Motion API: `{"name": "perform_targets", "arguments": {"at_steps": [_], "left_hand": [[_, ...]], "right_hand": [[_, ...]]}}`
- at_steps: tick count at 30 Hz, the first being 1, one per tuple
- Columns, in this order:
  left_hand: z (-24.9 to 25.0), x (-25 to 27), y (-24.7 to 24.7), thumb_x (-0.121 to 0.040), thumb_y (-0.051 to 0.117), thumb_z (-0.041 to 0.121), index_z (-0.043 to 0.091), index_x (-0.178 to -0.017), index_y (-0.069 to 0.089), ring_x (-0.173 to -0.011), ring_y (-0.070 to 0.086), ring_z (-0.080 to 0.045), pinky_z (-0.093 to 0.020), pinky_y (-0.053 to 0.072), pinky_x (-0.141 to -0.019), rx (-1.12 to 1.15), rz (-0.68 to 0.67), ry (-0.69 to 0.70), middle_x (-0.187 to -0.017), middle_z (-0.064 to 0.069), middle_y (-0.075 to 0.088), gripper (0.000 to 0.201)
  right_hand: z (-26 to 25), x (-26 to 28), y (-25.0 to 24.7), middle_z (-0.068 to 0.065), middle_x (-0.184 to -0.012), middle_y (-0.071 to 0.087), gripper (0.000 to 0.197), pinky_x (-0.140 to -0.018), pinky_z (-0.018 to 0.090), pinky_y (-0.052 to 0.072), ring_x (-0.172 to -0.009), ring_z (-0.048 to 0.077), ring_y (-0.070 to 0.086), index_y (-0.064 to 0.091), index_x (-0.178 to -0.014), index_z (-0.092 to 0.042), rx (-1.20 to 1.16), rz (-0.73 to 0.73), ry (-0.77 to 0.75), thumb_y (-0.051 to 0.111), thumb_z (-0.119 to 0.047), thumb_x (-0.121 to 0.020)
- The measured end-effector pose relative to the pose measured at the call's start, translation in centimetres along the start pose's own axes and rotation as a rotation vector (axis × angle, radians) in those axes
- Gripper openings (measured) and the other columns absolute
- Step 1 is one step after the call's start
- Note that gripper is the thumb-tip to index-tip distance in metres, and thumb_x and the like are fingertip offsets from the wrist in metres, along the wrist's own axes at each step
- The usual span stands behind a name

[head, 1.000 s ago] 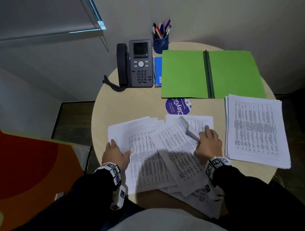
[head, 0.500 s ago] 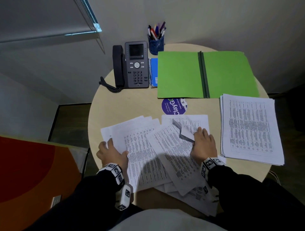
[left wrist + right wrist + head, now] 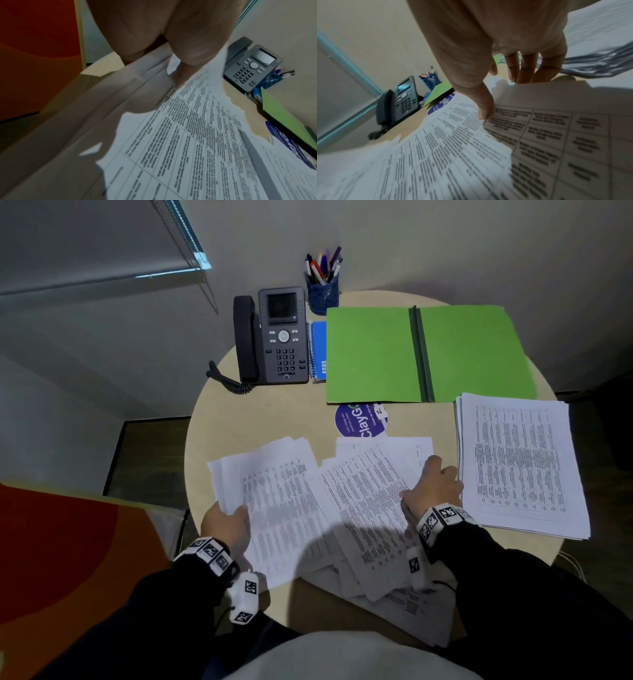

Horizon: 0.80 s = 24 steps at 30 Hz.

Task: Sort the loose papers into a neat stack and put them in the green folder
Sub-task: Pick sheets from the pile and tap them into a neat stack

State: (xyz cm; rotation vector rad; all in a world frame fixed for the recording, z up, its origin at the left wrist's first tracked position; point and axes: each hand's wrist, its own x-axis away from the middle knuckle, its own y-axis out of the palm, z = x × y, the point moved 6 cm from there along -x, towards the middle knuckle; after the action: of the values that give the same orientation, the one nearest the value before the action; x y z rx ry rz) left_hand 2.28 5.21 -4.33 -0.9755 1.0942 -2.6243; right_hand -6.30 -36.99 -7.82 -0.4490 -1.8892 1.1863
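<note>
Loose printed papers (image 3: pixel 291 501) lie fanned across the near middle of the round table (image 3: pixel 253 419). My left hand (image 3: pixel 224 523) grips their left edge, thumb on top of the sheets (image 3: pixel 188 148) in the left wrist view. At their right edge my right hand (image 3: pixel 433 491) holds them, thumb pressed on a printed sheet (image 3: pixel 453 148) and fingers (image 3: pixel 522 70) curled past the edge. The green folder (image 3: pixel 373 354) lies open and flat at the back. A squared stack of papers (image 3: pixel 520 467) sits at the right, just beyond my right hand.
A desk phone (image 3: pixel 274 337), a blue pen cup (image 3: pixel 322 294) and a blue spiral notebook (image 3: pixel 318 350) stand at the back left of the folder. A round purple sticker (image 3: pixel 361 421) lies between folder and papers. Some sheets overhang the near table edge.
The right hand let down the lifted sheet corner and moved to the pile's right edge. The left hand went from resting flat on the papers to gripping their left edge.
</note>
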Motion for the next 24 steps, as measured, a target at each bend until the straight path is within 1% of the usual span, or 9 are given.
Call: {"name": "perform_targets", "arguments": {"at_steps": [2,6,10,13,15,18,20,22,24], "left_hand": [[0.2,-0.6,-1.0,-0.098,0.062,0.028,0.013,-0.098,0.069,-0.077,0.064,-0.024,-0.036,0.053,-0.08,0.025,-0.021,0.018,-0.1,-0.007,0.075,0.017],[-0.2,-2.2,-3.7,-0.089,0.065,0.032,0.03,-0.118,0.066,-0.092,0.069,-0.023,-0.036,0.055,-0.083,0.218,-0.071,-0.029,-0.113,0.006,0.073,0.029],[-5.3,-7.2,-2.7,-0.079,0.073,0.044,0.032,-0.123,0.065,-0.102,0.068,-0.034,-0.051,0.054,-0.084,0.301,-0.186,-0.201,-0.12,-0.003,0.072,0.046],[-12.3,-12.0,2.0,-0.059,0.086,0.054,0.036,-0.136,0.059,-0.118,0.062,-0.042,-0.067,0.049,-0.09,0.253,-0.262,-0.271,-0.138,-0.002,0.063,0.084],[-11.0,-7.9,4.3,-0.05,0.091,0.051,0.031,-0.136,0.06,-0.117,0.063,-0.04,-0.063,0.051,-0.091,0.19,-0.399,-0.319,-0.136,-0.003,0.064,0.094],[-3.0,2.3,4.8,-0.073,0.071,0.03,0.021,-0.096,0.066,-0.08,0.066,-0.027,-0.037,0.053,-0.075,0.047,-0.422,-0.084,-0.09,-0.001,0.071,0.026],[-1.2,4.5,5.5,-0.078,0.057,0.026,0.022,-0.082,0.06,-0.058,0.052,-0.023,-0.033,0.043,-0.059,0.067,-0.352,0.0,-0.067,-0.001,0.059,0.007],[-0.9,3.8,5.1,-0.079,0.055,0.025,0.014,-0.09,0.066,-0.057,0.055,-0.025,-0.035,0.046,-0.055,0.113,-0.203,0.01,-0.072,-0.006,0.064,0.019],[-1.2,2.5,3.3,-0.085,0.059,0.029,0.009,-0.113,0.067,-0.093,0.062,-0.031,-0.04,0.053,-0.081,0.005,0.004,-0.045,-0.12,-0.015,0.064,0.035]], "right_hand": [[0.3,-0.5,0.0,0.015,-0.135,0.038,0.076,-0.087,0.05,0.048,-0.121,0.039,0.042,0.035,-0.135,-0.016,0.09,-0.016,0.016,0.078,-0.041,-0.078],[0.5,-1.5,0.3,0.016,-0.133,0.04,0.083,-0.091,0.049,0.047,-0.121,0.04,0.043,0.034,-0.138,-0.017,0.141,-0.014,-0.077,0.079,-0.05,-0.075],[0.1,-2.4,0.3,0.021,-0.129,0.045,0.093,-0.089,0.052,0.052,-0.117,0.044,0.051,0.025,-0.142,-0.02,-0.048,-0.015,-0.018,0.086,-0.034,-0.073],[-1.0,-2.5,0.0,0.02,-0.129,0.046,0.078,-0.086,0.049,0.052,-0.119,0.042,0.048,0.035,-0.136,-0.015,-0.087,-0.011,0.044,0.082,-0.028,-0.076],[-1.4,-2.4,-0.2,0.018,-0.131,0.041,0.063,-0.081,0.045,0.048,-0.12,0.039,0.042,0.045,-0.129,-0.015,-0.04,0.018,0.067,0.078,-0.025,-0.076],[-1.9,-2.7,-0.3,0.016,-0.127,0.036,0.06,-0.069,0.04,0.042,-0.116,0.038,0.039,0.044,-0.122,-0.015,-0.016,0.02,0.059,0.08,-0.022,-0.074],[-2.1,-3.4,-0.2,0.017,-0.127,0.037,0.068,-0.067,0.042,0.041,-0.115,0.04,0.041,0.04,-0.126,-0.014,-0.015,-0.004,0.025,0.083,-0.026,-0.075],[-2.0,-3.7,-0.4,0.02,-0.128,0.041,0.081,-0.07,0.047,0.047,-0.114,0.043,0.047,0.034,-0.132,-0.016,-0.044,0.007,0.034,0.087,-0.028,-0.073],[-1.9,-3.8,-0.6,0.023,-0.124,0.047,0.096,-0.075,0.05,0.052,-0.108,0.044,0.055,0.026,-0.139,-0.02,-0.107,0.028,0.047,0.091,-0.026,-0.068]]}}
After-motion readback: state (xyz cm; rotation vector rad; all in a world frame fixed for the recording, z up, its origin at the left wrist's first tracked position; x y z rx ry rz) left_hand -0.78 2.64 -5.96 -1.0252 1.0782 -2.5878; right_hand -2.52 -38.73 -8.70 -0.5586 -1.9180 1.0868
